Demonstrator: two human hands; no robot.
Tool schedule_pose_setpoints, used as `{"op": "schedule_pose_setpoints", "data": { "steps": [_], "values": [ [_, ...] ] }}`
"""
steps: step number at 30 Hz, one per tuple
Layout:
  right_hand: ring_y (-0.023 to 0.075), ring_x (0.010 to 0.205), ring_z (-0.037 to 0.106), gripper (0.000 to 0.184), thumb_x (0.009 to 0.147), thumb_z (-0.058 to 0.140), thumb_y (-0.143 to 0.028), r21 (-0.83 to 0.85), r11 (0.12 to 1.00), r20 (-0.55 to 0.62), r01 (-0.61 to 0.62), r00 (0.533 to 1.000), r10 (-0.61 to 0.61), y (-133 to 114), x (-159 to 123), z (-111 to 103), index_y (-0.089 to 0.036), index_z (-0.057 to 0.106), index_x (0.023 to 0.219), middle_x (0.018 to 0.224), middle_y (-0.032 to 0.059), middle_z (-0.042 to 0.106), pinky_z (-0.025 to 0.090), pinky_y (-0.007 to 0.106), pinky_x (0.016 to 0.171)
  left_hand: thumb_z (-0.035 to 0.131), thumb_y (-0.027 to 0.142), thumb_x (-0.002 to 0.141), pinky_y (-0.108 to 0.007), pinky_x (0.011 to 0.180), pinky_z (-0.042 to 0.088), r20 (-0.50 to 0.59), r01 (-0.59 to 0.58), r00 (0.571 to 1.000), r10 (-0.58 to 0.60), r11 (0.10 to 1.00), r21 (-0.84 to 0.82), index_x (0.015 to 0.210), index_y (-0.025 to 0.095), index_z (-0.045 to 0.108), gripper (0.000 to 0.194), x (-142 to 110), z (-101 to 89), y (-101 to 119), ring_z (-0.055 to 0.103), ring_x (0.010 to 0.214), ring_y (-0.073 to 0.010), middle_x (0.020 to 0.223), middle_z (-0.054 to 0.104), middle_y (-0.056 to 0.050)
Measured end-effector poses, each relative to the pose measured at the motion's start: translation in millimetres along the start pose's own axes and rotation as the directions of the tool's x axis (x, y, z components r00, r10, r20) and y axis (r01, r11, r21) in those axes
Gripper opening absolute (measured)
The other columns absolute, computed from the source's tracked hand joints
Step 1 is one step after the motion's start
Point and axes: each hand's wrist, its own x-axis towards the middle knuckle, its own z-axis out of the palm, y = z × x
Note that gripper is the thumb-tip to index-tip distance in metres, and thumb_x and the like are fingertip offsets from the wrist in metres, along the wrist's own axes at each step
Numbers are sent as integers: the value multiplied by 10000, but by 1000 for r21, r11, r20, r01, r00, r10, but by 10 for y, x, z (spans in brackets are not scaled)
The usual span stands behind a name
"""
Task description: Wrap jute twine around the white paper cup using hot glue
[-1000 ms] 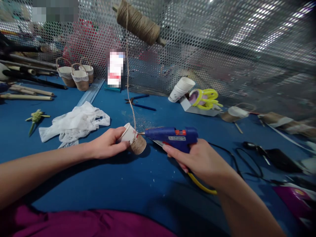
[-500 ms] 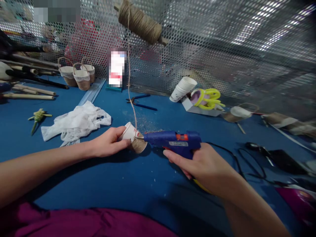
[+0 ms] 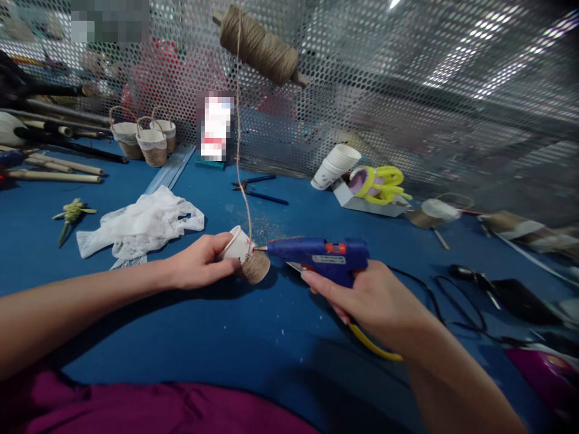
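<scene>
My left hand [image 3: 203, 260] is closed around a paper cup [image 3: 234, 244], which lies tilted with its mouth toward the upper left. Twine [image 3: 257, 267] is wound around the cup's lower part, and a strand [image 3: 240, 132] runs up from it to a spool [image 3: 260, 45]. My right hand [image 3: 362, 295] grips a blue glue gun [image 3: 312, 250], its metal nozzle at the cup beside the strand. Below the gun a pointed metal blade shows, and a yellow curved handle [image 3: 375, 348] sticks out under my right hand; they look like scissors, partly hidden by my palm.
Behind are pliers [image 3: 260, 190], stacked paper cups [image 3: 335, 166] and a white box [image 3: 371, 202] with yellow-handled scissors. White lace [image 3: 145, 223] lies left, before small twine-wrapped baskets [image 3: 152, 147]. The gun's black cord [image 3: 420, 283] trails right. A perforated metal panel [image 3: 362, 90] stands behind.
The glue gun's nozzle has shifted slightly right and up along the cup. More of the blade and yellow handle now shows under my right hand. My left hand holds the cup nearly still.
</scene>
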Motion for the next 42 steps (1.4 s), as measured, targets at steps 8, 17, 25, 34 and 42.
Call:
{"op": "schedule_pose_setpoints", "data": {
  "steps": [8,17,25,34,42],
  "values": [
    [134,402,486,469,699,515,-567,43,998,-3,-42,999,42,-38,62,5,-239,392,387,381,9,475,413,273,452,418,257,805,-253,669,434,-5,16,1000,-16,999,51,999,94,508,269,-13,-10,12,512,733,-135,863,559,-45],
    [119,385,466,475,736,513,-514,46,999,12,-20,1000,19,-33,71,16,-228,389,377,356,-11,455,400,264,475,416,236,800,-241,653,414,-6,3,1000,-3,1000,31,1002,92,506,264,-3,-9,9,489,720,-129,840,541,-37],
    [100,379,458,383,746,523,-469,98,995,2,9,1000,-9,-7,102,45,-202,455,480,367,-40,449,375,228,435,412,251,793,-238,642,421,-1,-25,1000,25,996,81,977,106,499,250,-15,-9,23,487,703,-125,819,540,-30],
    [115,382,478,417,732,524,-491,76,997,-17,-16,1000,18,-10,57,26,-209,429,439,368,-22,466,391,243,438,414,218,797,-244,671,428,2,-30,1000,30,997,76,985,105,501,236,-18,-8,39,498,732,-131,847,548,-41],
    [135,370,483,421,713,548,-484,49,999,10,13,1000,-14,-8,3,-12,-230,434,397,343,-10,468,396,267,440,414,224,804,-305,776,432,6,-4,1000,4,999,41,1093,86,497,331,-14,-8,40,532,840,-170,958,579,-78]
  ]
}}
